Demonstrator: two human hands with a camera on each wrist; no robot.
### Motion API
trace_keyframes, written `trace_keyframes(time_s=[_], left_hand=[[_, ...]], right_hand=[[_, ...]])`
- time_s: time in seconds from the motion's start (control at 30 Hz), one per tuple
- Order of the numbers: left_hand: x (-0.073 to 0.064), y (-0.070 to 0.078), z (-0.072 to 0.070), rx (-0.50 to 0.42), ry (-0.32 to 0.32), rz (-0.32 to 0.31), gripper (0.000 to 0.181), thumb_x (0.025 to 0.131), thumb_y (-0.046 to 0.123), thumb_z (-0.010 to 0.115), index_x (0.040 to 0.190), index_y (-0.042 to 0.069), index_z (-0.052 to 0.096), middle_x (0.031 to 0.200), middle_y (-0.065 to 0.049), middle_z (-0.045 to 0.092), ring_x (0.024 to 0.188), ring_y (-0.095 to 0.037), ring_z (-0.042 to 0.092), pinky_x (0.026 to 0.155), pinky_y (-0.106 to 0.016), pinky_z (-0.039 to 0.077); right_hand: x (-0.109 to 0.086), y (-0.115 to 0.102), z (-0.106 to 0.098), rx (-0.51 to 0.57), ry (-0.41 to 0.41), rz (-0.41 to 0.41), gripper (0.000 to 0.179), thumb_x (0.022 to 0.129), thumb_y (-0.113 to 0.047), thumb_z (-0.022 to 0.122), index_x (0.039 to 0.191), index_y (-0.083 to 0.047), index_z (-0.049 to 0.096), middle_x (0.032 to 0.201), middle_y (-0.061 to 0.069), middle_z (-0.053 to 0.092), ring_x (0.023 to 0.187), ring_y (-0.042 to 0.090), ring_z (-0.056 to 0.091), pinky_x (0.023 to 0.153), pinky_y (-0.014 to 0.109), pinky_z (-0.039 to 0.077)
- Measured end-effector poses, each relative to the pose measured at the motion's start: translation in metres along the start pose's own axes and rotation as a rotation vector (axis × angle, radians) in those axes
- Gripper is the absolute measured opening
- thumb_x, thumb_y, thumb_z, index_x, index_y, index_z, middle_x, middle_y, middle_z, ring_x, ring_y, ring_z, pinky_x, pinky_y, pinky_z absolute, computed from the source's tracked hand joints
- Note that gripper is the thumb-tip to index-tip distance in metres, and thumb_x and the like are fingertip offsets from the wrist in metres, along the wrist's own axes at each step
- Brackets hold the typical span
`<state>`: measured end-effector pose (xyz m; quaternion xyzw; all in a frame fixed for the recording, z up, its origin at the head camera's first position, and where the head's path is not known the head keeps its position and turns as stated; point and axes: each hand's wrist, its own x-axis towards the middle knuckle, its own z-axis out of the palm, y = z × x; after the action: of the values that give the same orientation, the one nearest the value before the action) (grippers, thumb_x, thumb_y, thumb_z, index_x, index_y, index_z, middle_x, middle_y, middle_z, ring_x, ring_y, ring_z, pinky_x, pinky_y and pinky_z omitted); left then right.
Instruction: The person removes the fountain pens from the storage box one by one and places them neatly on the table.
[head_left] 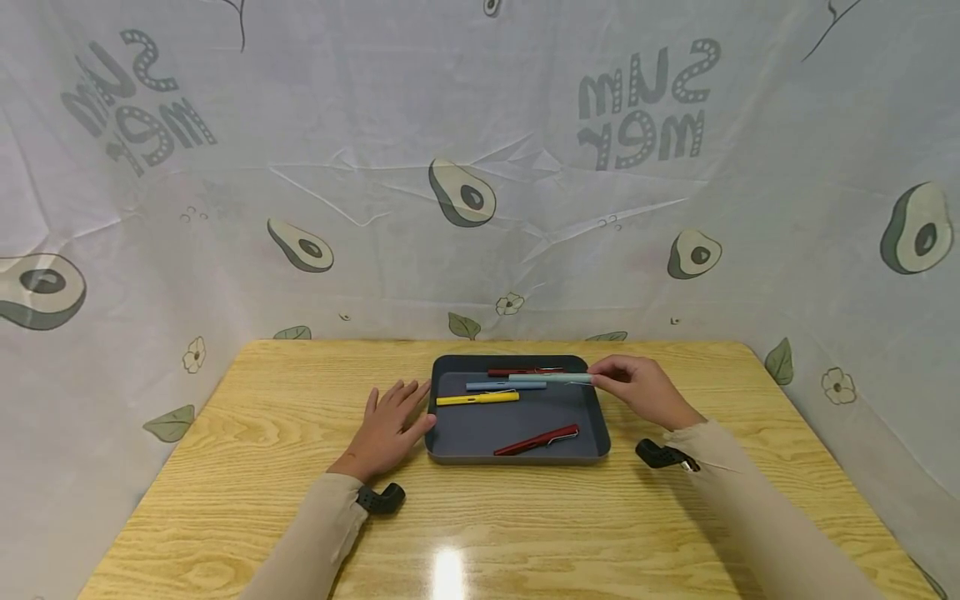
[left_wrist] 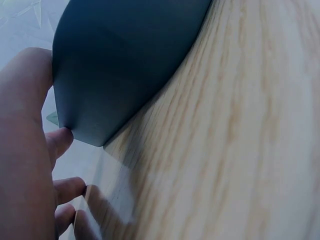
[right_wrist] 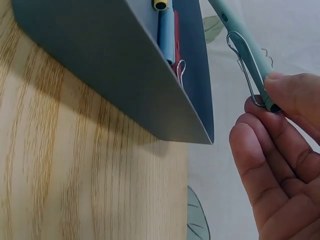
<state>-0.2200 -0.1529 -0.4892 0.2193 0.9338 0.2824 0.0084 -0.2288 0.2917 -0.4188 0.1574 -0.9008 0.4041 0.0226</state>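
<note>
My right hand pinches the clip end of a mint-green pen between thumb and fingers, above the tray's right rim. The right wrist view shows the pen's wire clip and the thumb on its end. A dark grey tray holds a yellow pen, a blue pen and a dark red pen in its back part. Another red pen lies slanted near the front. Fingers spread, my left hand rests at the tray's left side, fingertips against its wall.
The tray stands on a wood-grain table. Behind and beside the table hangs a pale curtain printed with avocados. Black bands with camera mounts sit on both wrists.
</note>
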Motion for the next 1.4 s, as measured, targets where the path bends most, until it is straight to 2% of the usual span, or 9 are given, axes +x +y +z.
trace_keyframes(time_s=[0.17, 0.33, 0.53, 0.67, 0.9, 1.1, 1.3, 1.4], left_hand=[[0.0, 0.001, -0.001, -0.002, -0.003, -0.002, 0.068, 0.106, 0.056, 0.048, 0.165, 0.027, 0.029, 0.167, -0.013, 0.033, 0.158, -0.037, 0.019, 0.123, -0.067, -0.004], [0.0, 0.001, -0.001, -0.001, -0.007, -0.004, 0.068, 0.106, 0.057, 0.047, 0.165, 0.028, 0.028, 0.167, -0.012, 0.033, 0.158, -0.037, 0.018, 0.123, -0.067, -0.004], [0.0, 0.0, -0.002, -0.005, -0.006, -0.004, 0.068, 0.106, 0.058, 0.047, 0.165, 0.029, 0.029, 0.167, -0.012, 0.034, 0.157, -0.037, 0.019, 0.123, -0.066, -0.004], [0.001, 0.0, -0.002, -0.009, -0.005, -0.004, 0.068, 0.106, 0.058, 0.048, 0.165, 0.029, 0.029, 0.166, -0.012, 0.034, 0.157, -0.037, 0.019, 0.123, -0.066, -0.005], [0.001, -0.001, -0.002, -0.006, -0.005, 0.001, 0.069, 0.106, 0.058, 0.048, 0.165, 0.029, 0.029, 0.166, -0.013, 0.034, 0.157, -0.037, 0.019, 0.123, -0.067, -0.004], [0.0, -0.003, -0.001, -0.01, 0.012, 0.006, 0.069, 0.105, 0.057, 0.049, 0.165, 0.028, 0.031, 0.166, -0.013, 0.035, 0.157, -0.038, 0.02, 0.123, -0.067, -0.004], [0.001, -0.002, 0.0, -0.007, 0.006, 0.004, 0.069, 0.106, 0.057, 0.048, 0.165, 0.028, 0.03, 0.166, -0.013, 0.034, 0.157, -0.037, 0.02, 0.123, -0.067, -0.004], [0.002, -0.003, 0.001, -0.002, 0.002, 0.002, 0.069, 0.106, 0.058, 0.048, 0.165, 0.029, 0.03, 0.166, -0.012, 0.034, 0.157, -0.037, 0.02, 0.123, -0.067, -0.004]], right_hand=[[-0.002, 0.001, -0.005, -0.005, 0.016, 0.012, 0.017, 0.101, -0.023, 0.07, 0.112, -0.012, 0.078, 0.106, 0.006, 0.075, 0.092, 0.034, 0.07, 0.073, 0.027, 0.057], [-0.003, 0.003, -0.01, -0.022, 0.024, 0.024, 0.017, 0.101, -0.022, 0.071, 0.112, -0.012, 0.078, 0.105, 0.005, 0.075, 0.091, 0.026, 0.071, 0.073, 0.026, 0.057], [-0.005, 0.007, -0.02, -0.023, 0.028, 0.039, 0.018, 0.101, -0.021, 0.07, 0.112, -0.01, 0.078, 0.106, 0.007, 0.075, 0.088, 0.023, 0.07, 0.071, 0.025, 0.056], [-0.008, 0.009, -0.027, -0.026, 0.033, 0.041, 0.019, 0.101, -0.021, 0.071, 0.113, -0.009, 0.078, 0.106, 0.008, 0.075, 0.087, 0.015, 0.068, 0.071, 0.024, 0.055], [-0.011, 0.013, -0.035, -0.036, 0.051, 0.031, 0.017, 0.1, -0.019, 0.071, 0.112, -0.007, 0.077, 0.102, 0.008, 0.075, 0.084, 0.01, 0.067, 0.069, 0.023, 0.055], [-0.014, 0.022, -0.04, -0.052, 0.061, 0.004, 0.017, 0.101, -0.011, 0.069, 0.114, -0.004, 0.076, 0.105, 0.01, 0.074, 0.084, 0.002, 0.065, 0.069, 0.022, 0.055], [-0.02, 0.025, -0.048, -0.067, 0.061, 0.005, 0.018, 0.102, -0.014, 0.068, 0.115, -0.005, 0.076, 0.105, 0.01, 0.074, 0.085, 0.0, 0.065, 0.069, 0.022, 0.054], [-0.022, 0.027, -0.052, -0.081, 0.071, 0.014, 0.017, 0.102, -0.017, 0.068, 0.114, -0.007, 0.076, 0.104, 0.009, 0.074, 0.084, 0.004, 0.066, 0.069, 0.022, 0.054]])
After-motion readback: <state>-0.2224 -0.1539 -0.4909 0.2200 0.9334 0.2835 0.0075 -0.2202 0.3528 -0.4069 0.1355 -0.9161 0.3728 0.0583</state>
